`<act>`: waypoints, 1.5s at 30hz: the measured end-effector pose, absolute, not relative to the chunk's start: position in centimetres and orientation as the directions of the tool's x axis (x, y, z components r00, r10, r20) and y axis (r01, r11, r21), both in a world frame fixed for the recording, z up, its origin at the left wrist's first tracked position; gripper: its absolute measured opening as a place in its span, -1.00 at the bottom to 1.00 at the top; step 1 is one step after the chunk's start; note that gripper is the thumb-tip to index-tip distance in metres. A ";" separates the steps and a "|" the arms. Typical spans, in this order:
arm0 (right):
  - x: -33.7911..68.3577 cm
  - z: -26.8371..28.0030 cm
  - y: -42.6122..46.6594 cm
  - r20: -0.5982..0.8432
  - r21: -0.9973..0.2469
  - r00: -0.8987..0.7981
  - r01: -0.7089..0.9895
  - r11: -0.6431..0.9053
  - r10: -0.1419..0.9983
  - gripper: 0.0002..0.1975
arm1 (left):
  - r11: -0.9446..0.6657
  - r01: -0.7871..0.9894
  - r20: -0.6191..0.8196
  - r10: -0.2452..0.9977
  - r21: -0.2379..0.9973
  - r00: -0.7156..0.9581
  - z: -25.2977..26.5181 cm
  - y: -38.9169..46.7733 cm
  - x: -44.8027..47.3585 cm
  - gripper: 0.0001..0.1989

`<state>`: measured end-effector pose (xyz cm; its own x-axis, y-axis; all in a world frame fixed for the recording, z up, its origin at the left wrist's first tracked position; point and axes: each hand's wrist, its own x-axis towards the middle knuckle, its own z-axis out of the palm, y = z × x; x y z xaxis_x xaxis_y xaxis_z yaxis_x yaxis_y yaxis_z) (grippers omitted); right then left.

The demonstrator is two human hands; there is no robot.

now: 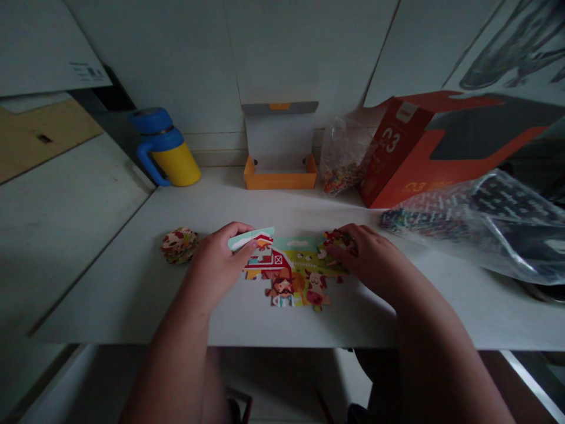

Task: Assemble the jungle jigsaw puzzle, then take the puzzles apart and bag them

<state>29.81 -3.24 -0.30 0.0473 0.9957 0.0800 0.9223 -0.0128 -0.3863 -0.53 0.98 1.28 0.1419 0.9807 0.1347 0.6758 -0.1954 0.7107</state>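
The white tabletop [132, 282] runs under both hands, and everything sits on it. Well beyond the right hand's grip and off to its right leans a big orange carton [424, 159] with white numerals, and in front of that, to the right of the same grip, lies a crumpled clear plastic bag [485, 229] with dark and coloured bits inside. Straight ahead of both grips, against the wall, stands a small orange tray box [279, 176] with its grey lid flipped up; right of it a smaller clear bag [344, 159] of coloured pieces, and far out beyond the left grip a blue and yellow jug [165, 147]. Between the two grips lies the partly joined farm puzzle [293, 271], red barn and animals showing, its left edge just under the left grip and its right edge under the right one. The left hand [216, 259] is curled, thumb and fingers pinched on a pale blue-green puzzle piece [251, 237] held at the puzzle's upper left corner. The right hand [371, 256] lies palm down, fingers closed loosely over a reddish piece [336, 238] at the puzzle's upper right corner; how firmly it holds I cannot tell. Just left of the left grip sits a small stack of loose pieces [179, 245].
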 end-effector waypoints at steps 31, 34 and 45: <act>28.6 0.5 -3.6 0.011 -0.597 -0.002 0.802 0.008 1.000 -0.68 | -0.306 0.644 -0.055 0.878 0.702 0.476 1.8 -0.4 1.0 -0.91; 28.4 0.6 -3.7 0.027 -0.575 -0.042 0.816 0.050 0.999 -0.67 | -0.312 0.654 -0.050 0.880 0.689 0.473 1.8 -0.3 1.1 -0.91; 27.1 -0.8 -3.8 0.108 -0.428 0.152 0.899 -0.092 0.983 -0.58 | -0.317 0.664 -0.043 0.883 0.677 0.466 1.8 -0.3 1.2 -0.92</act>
